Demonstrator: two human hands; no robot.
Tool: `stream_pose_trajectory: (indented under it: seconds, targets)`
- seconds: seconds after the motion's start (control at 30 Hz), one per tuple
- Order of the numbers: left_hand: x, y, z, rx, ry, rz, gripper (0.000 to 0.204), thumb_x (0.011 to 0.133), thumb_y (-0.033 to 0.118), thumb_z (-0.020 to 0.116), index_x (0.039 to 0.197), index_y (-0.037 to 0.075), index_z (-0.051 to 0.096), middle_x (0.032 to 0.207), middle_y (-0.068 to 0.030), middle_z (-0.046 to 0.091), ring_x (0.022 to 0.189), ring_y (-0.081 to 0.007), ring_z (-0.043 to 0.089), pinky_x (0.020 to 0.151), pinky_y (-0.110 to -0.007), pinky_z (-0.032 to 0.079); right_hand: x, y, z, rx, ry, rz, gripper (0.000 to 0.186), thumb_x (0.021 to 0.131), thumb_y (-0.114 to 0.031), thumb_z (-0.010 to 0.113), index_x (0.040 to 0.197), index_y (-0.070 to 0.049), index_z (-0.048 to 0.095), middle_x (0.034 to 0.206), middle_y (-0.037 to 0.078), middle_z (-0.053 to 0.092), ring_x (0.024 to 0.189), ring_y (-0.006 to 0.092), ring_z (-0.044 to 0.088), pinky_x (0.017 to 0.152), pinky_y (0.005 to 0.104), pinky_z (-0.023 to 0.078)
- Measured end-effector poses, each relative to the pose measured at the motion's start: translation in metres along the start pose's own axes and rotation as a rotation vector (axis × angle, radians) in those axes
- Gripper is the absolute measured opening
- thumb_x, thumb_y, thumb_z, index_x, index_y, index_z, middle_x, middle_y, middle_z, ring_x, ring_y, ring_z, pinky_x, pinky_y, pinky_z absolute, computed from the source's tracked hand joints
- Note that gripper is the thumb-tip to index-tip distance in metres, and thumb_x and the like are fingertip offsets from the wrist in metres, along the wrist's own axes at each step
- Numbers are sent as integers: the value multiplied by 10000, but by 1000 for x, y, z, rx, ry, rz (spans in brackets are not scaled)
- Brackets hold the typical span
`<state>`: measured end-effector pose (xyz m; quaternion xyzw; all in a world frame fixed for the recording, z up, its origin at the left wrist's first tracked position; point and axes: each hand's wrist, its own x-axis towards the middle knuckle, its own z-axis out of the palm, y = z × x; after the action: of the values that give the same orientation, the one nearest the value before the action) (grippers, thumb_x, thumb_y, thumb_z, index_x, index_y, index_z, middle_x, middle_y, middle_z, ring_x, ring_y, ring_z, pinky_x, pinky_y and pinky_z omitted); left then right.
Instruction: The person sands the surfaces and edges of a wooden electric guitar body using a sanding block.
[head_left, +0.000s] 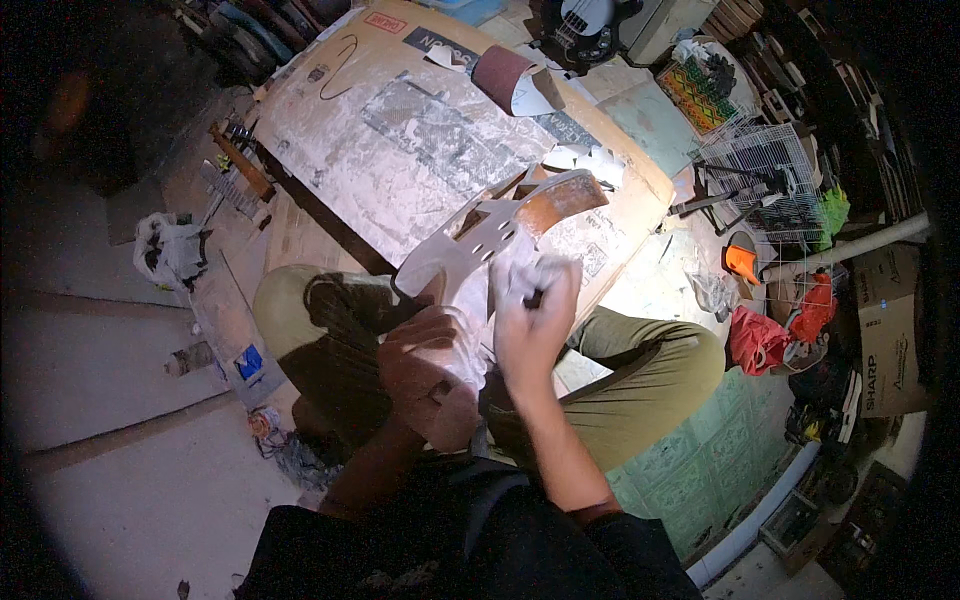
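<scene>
A dusty, unpainted guitar body (440,262) rests across my lap, tilted up toward the far right. Several small holes pierce its grey face, and one curved arm of it (565,203) shows orange-brown wood. My left hand (430,350) is wrapped round its near part, fingers closed over the edge. Against the body's right side, my right hand (540,315) is closed in a curled grip, slightly blurred. White dust coats its fingers, and whatever they pinch is hidden.
Beyond my knees lies a dust-covered cardboard sheet (330,130), with a curled piece of brown sandpaper (502,78) on it. A hammer (240,160) lies left. At right are a white wire rack (765,180), an orange-bladed tool (741,258), red bags (758,340) and a cardboard box (890,335).
</scene>
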<state>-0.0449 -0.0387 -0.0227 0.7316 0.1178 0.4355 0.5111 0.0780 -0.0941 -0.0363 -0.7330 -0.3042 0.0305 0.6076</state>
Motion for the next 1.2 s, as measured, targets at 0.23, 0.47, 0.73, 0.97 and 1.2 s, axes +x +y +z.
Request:
stream_pose_trajectory:
  seconds: [0.23,0.47,0.73,0.97,1.2]
  targets:
    - [12,-3,6,-18,107,150,32,664,-39,523,688,-19,531,734,-183,614,666,-326,639,734,-469,554,8,1,0,-14,-36,100,278,819,-23,762,810,-15,485,865,85,442,791,191,455,728,295,401]
    - [10,14,18,-59,236,-34,94,770,83,578,766,-3,541,713,-131,575,616,-256,559,663,-409,505,24,-2,6,-33,49,-22,250,817,-22,729,793,-6,480,828,133,449,769,260,456,682,372,393]
    - [24,22,11,-81,115,-17,43,646,-4,559,614,17,540,567,-85,503,525,-267,534,596,-362,483,25,11,-8,9,-48,126,306,832,-90,758,752,-33,468,766,93,461,704,222,454,653,335,399]
    - [20,4,8,-25,47,143,106,689,79,608,625,7,562,588,-113,536,567,-276,558,594,-379,479,24,6,-5,95,-96,177,268,818,-72,759,768,-11,503,793,112,492,723,240,511,670,354,429]
    - [21,6,1,-67,29,99,135,731,114,623,713,4,546,636,-123,547,599,-255,546,620,-380,466,16,-5,-7,-42,-151,-21,251,814,-65,713,932,-4,500,943,200,471,767,400,554,686,438,468]
